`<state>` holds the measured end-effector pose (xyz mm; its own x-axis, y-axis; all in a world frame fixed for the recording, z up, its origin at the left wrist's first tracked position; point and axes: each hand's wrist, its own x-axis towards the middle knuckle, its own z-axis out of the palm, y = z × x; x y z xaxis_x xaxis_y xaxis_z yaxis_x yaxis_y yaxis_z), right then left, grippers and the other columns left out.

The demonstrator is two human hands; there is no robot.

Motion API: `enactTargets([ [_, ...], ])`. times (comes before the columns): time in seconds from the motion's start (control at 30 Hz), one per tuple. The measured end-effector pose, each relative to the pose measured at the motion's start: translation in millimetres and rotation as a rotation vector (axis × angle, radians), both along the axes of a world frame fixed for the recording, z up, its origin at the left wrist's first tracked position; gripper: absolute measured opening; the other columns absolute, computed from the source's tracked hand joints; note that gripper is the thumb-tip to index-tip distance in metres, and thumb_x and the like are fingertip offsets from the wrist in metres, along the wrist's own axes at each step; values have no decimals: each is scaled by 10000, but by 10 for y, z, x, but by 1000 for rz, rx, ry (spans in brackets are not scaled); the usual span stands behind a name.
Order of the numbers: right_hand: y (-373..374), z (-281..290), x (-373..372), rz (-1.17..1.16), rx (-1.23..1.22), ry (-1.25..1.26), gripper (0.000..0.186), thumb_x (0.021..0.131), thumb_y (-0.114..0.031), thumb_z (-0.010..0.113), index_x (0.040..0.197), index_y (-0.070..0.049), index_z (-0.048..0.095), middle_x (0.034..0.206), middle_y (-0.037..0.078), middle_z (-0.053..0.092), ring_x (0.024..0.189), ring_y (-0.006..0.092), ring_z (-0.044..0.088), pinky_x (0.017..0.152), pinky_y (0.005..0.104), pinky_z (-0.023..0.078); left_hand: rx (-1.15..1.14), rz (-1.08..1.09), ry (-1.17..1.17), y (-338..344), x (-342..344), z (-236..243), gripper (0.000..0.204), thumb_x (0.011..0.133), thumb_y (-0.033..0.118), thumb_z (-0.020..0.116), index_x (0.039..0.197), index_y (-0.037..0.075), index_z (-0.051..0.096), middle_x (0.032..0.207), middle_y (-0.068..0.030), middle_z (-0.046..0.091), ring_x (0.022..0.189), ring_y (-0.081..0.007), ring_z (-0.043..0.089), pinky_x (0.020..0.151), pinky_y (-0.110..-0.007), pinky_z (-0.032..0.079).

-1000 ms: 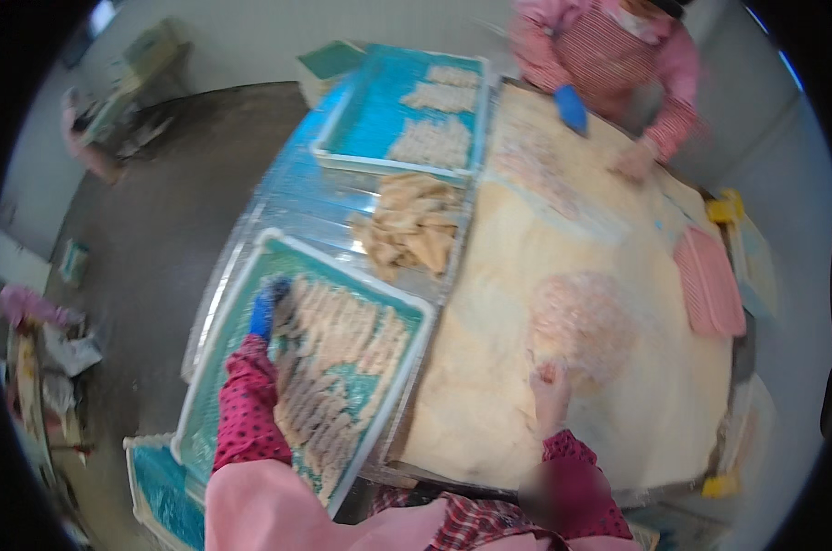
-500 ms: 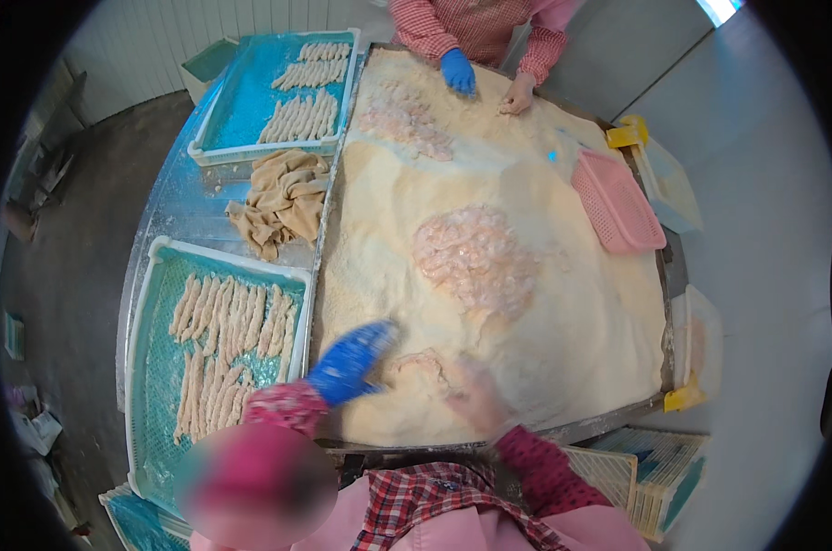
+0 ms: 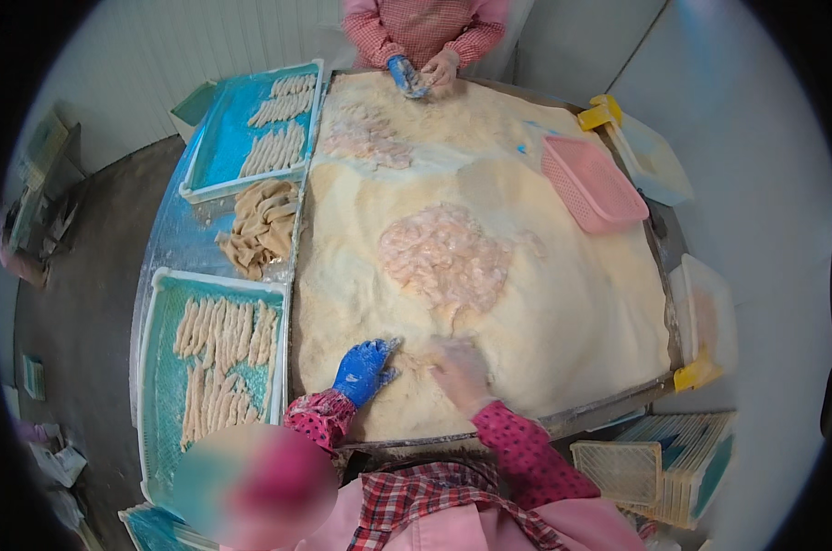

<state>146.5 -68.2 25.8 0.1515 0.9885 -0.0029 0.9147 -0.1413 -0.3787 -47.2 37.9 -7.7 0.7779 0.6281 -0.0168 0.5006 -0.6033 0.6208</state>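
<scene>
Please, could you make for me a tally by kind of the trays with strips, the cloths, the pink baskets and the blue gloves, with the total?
Trays with strips: 2
Cloth: 1
Pink basket: 1
Blue gloves: 2
Total: 6

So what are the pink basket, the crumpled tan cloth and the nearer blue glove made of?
Pink basket: probably moulded plastic, smooth, with rows of small holes.
Tan cloth: likely a fabric, matte, lying in soft folds.
Nearer blue glove: perhaps rubber or a rubbery coating, fitting closely around the fingers; its shine is hard to judge under pale dusting.
</scene>
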Motion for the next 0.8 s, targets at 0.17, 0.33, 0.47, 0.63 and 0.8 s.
enactTargets([
  [0.17, -37, -317, 162, -269, 120, 661, 246, 819, -119, 607, 1024, 16, 627, 994, 131, 648, 911, 208, 607, 814, 290, 469, 91, 92, -84, -47, -60, 104, 414, 796, 313, 636, 1148, 103, 578, 1000, -145, 607, 915, -322, 571, 812, -423, 449],
  [0.33, 135, -40, 13, -434, 29, 1221, 233, 869, -103, 580, 1069, 11, 617, 984, 39, 645, 879, 87, 569, 785, 221, 453, -548, 502, -594, -106, 134, -333, 296, 890, 218, 567, 1138, 56, 566, 991, -111, 637, 893, -231, 608, 758, -303, 484],
  [0.47, 66, 171, -302, -176, 141, 611, 230, 868, -144, 582, 1071, -46, 630, 1009, 67, 654, 874, 156, 610, 785, 261, 461, -1777, 369, -1399, -220, 187, -248, 304, 946, 231, 464, 1185, 56, 533, 1114, -84, 598, 980, -208, 585, 827, -306, 480],
  [0.63, -132, 229, -463, 129, 289, 335, 286, 899, -251, 499, 1088, -82, 632, 1080, 92, 636, 996, 262, 576, 877, 389, 410, -1934, 476, -1629, -460, 346, 83, 450, 972, 379, 340, 1327, 109, 404, 1302, -101, 484, 1101, -244, 516, 886, -421, 456],
  [0.8, 131, 534, -579, 294, 327, 263, 457, 927, -360, 360, 1279, -104, 499, 1341, 139, 445, 1297, 336, 313, 1063, 487, 207, -1181, 336, -2326, -818, 1012, 521, 468, 969, 353, 354, 1404, 187, 305, 1418, -77, 357, 1277, -270, 355, 1057, -431, 294],
])
